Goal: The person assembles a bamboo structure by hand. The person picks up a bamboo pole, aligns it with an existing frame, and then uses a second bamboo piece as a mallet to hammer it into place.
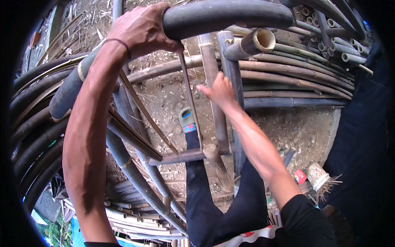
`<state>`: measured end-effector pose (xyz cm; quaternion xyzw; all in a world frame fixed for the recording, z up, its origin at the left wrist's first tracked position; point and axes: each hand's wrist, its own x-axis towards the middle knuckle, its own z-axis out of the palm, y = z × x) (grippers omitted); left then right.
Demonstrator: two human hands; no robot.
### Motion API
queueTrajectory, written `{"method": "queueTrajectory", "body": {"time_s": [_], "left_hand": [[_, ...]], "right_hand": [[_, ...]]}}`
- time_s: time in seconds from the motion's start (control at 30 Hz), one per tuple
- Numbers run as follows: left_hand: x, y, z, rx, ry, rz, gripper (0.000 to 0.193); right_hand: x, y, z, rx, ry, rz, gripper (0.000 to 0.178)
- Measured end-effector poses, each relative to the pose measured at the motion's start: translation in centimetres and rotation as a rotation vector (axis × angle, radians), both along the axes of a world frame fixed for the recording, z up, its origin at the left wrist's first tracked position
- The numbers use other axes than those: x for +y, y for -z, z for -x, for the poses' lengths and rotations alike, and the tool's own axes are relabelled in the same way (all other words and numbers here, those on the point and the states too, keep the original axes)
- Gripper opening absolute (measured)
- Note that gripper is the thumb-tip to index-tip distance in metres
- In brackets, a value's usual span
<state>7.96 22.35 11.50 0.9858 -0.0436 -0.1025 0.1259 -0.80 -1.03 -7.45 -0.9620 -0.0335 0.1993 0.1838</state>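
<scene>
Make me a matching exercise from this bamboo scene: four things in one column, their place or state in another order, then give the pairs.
Things:
1. left hand
2. right hand
3. cut pole end
4. sandalled foot

Places or states:
A. standing on the dirt ground
B. wrapped over the thick dark bamboo pole
C. hollow, pale, facing the camera
D. against the upright bamboo stems

Pairs: 1-B, 2-D, 3-C, 4-A

Bare dirt ground (173, 99) strewn with dry splinters, in daylight; stacked bamboo poles (296, 74) lie along its far edge.
</scene>
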Motion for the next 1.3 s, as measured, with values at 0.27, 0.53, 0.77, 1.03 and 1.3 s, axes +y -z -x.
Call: {"method": "queueTrajectory", "body": {"time_s": [0.27, 0.53, 0.77, 1.03, 1.3], "left_hand": [[1.5, 1.0, 0.5, -0.036, 0.005, 0.026, 0.076], [0.5, -0.2, 0.3, 0.070, -0.029, 0.004, 0.081], [-0.4, 1.7, -6.1, 0.453, 0.076, 0.296, 0.108], [-10.1, -1.0, -12.0, 0.758, -0.087, 0.274, 0.085], [-6.9, 1.0, -12.6, 0.697, 0.177, 0.357, 0.082]], "right_hand": [[0.3, 3.8, 2.0, 0.139, 0.279, -0.176, 0.070], [-3.0, -3.0, 4.2, 0.068, 0.277, -0.319, 0.070], [-5.2, -2.6, 3.4, 0.115, 0.256, -0.254, 0.073], [-4.5, -2.1, 3.7, 0.054, 0.189, -0.394, 0.070], [-5.5, -2.9, 4.8, 0.048, 0.227, -0.475, 0.061]]}}
